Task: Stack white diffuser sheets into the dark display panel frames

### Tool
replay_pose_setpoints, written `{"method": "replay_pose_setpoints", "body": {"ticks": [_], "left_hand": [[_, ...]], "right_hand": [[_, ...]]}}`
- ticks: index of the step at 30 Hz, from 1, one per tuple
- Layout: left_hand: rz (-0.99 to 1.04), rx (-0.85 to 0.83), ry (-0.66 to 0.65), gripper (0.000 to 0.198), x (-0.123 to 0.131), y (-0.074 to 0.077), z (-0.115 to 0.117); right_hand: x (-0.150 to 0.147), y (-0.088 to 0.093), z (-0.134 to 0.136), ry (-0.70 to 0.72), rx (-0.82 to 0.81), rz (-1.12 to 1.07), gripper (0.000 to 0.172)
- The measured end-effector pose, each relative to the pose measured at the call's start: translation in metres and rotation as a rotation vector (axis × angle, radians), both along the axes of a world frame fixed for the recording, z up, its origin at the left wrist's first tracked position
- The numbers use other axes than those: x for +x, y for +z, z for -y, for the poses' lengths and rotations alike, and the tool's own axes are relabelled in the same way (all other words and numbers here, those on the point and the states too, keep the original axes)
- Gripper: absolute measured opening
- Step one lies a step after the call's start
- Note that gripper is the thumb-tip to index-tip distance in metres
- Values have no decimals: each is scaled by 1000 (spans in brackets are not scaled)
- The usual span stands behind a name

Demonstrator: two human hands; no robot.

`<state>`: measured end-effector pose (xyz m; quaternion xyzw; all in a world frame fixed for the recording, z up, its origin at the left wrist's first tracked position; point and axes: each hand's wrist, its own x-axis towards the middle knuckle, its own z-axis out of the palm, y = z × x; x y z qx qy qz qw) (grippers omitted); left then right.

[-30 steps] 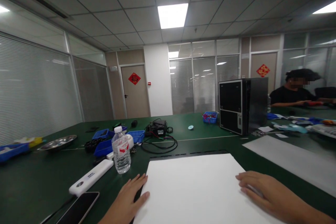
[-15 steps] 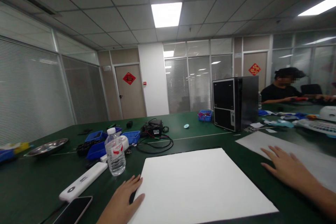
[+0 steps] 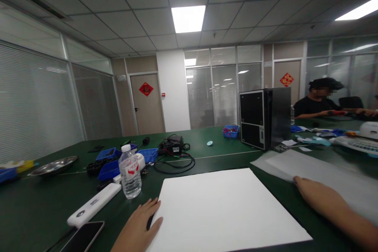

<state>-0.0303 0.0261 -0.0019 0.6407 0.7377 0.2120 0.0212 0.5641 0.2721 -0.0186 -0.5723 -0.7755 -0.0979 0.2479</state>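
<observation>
A large white sheet with a dark border along its edge lies flat in front of me. My left hand rests at its left edge, fingers extended and the thumb apart over the sheet; it grips nothing. To the right lie thin, slightly see-through paper sheets, two layers showing at their left corner. My right hand is closed at the near edge of this thin paper, seemingly pinching it; the fingertips are partly hidden.
Left of my left hand are a water bottle, a white power strip and a phone. Blue bins and a black adapter with cables sit farther back. A computer tower stands behind the paper. Another person sits far right.
My right hand has gone from lying spread on the thin paper to closed at its near edge. A lower paper layer now sticks out to the left. My left hand stays put.
</observation>
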Motion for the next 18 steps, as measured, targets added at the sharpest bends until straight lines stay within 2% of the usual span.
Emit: {"method": "replay_pose_setpoints", "body": {"ticks": [3,5,9,12,16,18], "left_hand": [[-21,-24,7,57,2,1,0],[-31,-41,7,59,3,2,1],[-29,-24,14,57,5,4,3],[-22,-13,10,56,5,5,4],[-12,-12,6,55,3,3,3],[-14,-17,5,56,2,2,1]], "right_hand": [[-25,17,19,40,-83,102,41],[-46,25,31,95,-79,137,41],[-95,31,59,327,3,126,41],[-127,39,93,529,-77,95,37],[-144,55,129,850,-292,137,40],[-140,55,128,861,-291,123,43]]}}
